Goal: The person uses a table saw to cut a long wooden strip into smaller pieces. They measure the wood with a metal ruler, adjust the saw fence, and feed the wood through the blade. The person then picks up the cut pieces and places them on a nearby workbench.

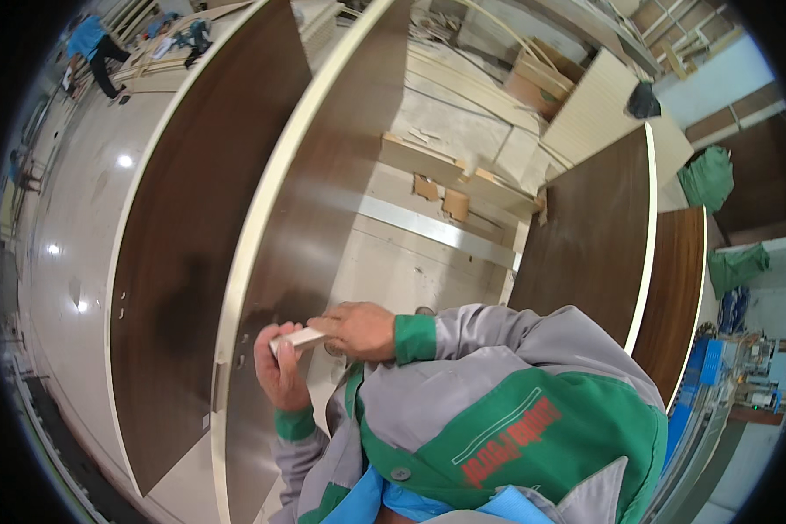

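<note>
Between my two hands is a small, pale, flat-sided block; I cannot tell what it is made of. My left hand grips its near end, thumb and fingers on either side. Over the other end, my right hand is closed with its back upward, hiding part of the block. Both hands are beside the face of a dark brown door panel standing on its long edge. Its pale edge faces up, with a narrow recess in it. Small holes show in the face near my left fingers.
Another dark panel stands to the left, and two more on the right. Low boards and a metal bar cross between the panels. A cardboard box stands behind. Far left, a person bends over.
</note>
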`<state>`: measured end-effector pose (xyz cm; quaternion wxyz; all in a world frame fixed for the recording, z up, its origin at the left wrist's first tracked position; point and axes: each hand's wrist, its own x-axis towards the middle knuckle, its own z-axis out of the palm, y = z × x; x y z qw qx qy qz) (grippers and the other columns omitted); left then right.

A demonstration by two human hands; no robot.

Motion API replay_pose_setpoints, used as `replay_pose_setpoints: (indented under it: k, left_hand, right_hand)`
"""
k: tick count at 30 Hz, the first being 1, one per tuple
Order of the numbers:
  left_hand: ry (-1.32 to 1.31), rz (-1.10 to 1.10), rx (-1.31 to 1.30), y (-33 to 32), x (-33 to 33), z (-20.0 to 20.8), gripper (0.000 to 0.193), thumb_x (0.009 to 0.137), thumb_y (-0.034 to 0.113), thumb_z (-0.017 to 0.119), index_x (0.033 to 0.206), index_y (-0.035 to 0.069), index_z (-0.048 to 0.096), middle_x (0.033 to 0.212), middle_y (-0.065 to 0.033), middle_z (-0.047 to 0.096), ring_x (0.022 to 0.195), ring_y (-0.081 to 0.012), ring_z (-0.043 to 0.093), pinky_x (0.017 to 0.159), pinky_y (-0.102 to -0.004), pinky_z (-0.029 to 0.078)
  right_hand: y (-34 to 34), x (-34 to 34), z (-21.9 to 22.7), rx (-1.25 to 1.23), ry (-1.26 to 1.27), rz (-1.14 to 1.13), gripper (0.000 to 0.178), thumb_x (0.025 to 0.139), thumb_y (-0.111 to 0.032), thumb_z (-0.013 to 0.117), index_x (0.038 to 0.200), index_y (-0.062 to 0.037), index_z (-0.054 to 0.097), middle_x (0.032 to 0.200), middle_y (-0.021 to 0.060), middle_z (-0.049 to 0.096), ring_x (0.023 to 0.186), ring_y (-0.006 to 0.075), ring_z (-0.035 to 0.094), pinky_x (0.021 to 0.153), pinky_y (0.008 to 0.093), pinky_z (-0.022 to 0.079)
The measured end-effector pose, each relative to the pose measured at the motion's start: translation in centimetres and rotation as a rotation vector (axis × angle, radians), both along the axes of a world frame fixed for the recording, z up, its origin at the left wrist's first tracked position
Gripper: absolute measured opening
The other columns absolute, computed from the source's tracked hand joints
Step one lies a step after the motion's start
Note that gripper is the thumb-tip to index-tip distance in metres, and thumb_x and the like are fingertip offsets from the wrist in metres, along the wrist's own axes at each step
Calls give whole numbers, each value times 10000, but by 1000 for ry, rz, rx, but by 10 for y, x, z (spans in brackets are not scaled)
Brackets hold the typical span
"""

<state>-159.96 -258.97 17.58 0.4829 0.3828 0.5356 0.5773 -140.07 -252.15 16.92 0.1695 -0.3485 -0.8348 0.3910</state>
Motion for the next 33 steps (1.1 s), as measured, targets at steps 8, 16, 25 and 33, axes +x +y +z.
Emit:
replay_pose_setpoints:
  k: [8,16,25,33]
  left_hand:
    - [534,94,-254,53,56,-177,286,988,211,550,1159,-6,624,916,-114,679,892,-246,694,805,-369,542]
    - [1275,-758,-1222,-41,61,-321,444,963,293,443,1045,-19,749,1129,-257,722,1102,-429,688,942,-524,541]
    - [1332,-804,-726,281,232,-325,367,901,266,534,923,-30,750,1019,-284,723,957,-463,713,794,-560,548]
    - [822,-706,-483,668,460,-230,293,899,229,550,893,-30,688,786,-219,692,653,-319,673,666,-489,534]
  right_hand:
    - [-10,227,-20,-133,-49,-334,339,985,-398,603,909,-87,718,907,121,694,861,369,665,756,487,537]
    - [68,358,-42,-113,230,-896,363,997,-371,641,829,-49,646,714,164,622,716,393,624,665,471,506]
    - [237,531,-17,-347,-89,-1180,449,983,-450,624,828,-30,654,834,221,661,774,414,644,681,474,505]
    - [269,697,-34,-173,-58,-1697,355,947,-366,652,937,-23,739,861,159,726,810,294,694,748,408,536]
